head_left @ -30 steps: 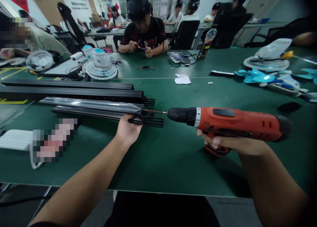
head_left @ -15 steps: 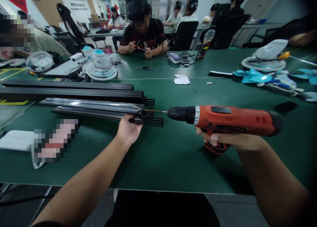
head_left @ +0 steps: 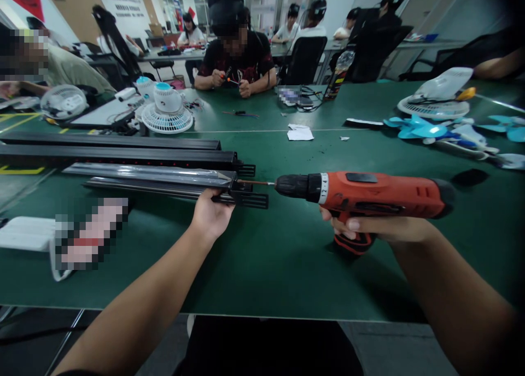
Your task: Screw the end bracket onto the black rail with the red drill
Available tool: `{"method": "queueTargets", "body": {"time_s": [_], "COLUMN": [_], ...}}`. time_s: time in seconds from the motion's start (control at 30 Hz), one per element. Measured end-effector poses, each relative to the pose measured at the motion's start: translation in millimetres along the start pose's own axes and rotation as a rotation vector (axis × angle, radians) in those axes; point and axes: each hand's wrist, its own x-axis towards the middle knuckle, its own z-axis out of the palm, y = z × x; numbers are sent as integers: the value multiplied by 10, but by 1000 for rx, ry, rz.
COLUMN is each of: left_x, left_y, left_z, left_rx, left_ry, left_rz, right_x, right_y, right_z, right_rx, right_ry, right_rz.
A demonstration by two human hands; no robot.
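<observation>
The left hand point(head_left: 213, 216) was clamped on one end of a film-covered black bar point(head_left: 164, 174), its thumb lying against the near side and its other fingers mostly hidden beneath. From that grip, with twelve o'clock toward the table's far side, the bar ran off toward ten o'clock, while a slotted end bracket point(head_left: 253, 200) jutted out at two o'clock, just beyond the fingers. The right hand point(head_left: 383, 228) was wrapped around the handle of a red cordless drill point(head_left: 381, 190), fingertips showing at the front near the trigger; the drill's body lay directly above the hand at twelve o'clock and its black chuck point(head_left: 292, 186) at ten. A thin bit point(head_left: 256, 182) bridged chuck and bar end; whether its tip sat inside a screw was too small to tell. Farther out at ten o'clock from the left hand, longer black bars point(head_left: 123, 154) lay on the green table point(head_left: 262, 277), with a blurred pink item point(head_left: 96, 231) at nine. A white fan part point(head_left: 167, 115) stood at eleven, torn paper point(head_left: 300, 132) between one and two. Blue fan blades point(head_left: 418, 128) lay at one o'clock from the right hand. Across the table, at twelve from the left hand, a person in a dark shirt point(head_left: 235, 59) held an orange-handled tool.
</observation>
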Motion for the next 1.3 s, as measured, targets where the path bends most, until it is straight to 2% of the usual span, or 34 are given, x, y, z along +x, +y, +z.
{"method": "queueTargets", "body": {"time_s": [0.27, 0.93, 1.07, 1.3], "left_x": [21, 6, 19, 33], "left_y": [22, 17, 14, 10], "left_z": [-12, 28, 30, 21], "left_rx": [7, 30, 22, 32], "left_ry": [2, 7, 11, 3], "left_rz": [16, 47, 36, 20], "right_x": [81, 38, 12, 21], "right_y": [-7, 101, 110, 115], "right_z": [-12, 26, 15, 4], "right_rx": [32, -27, -49, -49], "right_ry": [-25, 68, 53, 32], "right_rz": [-51, -58, -35, -83]}}
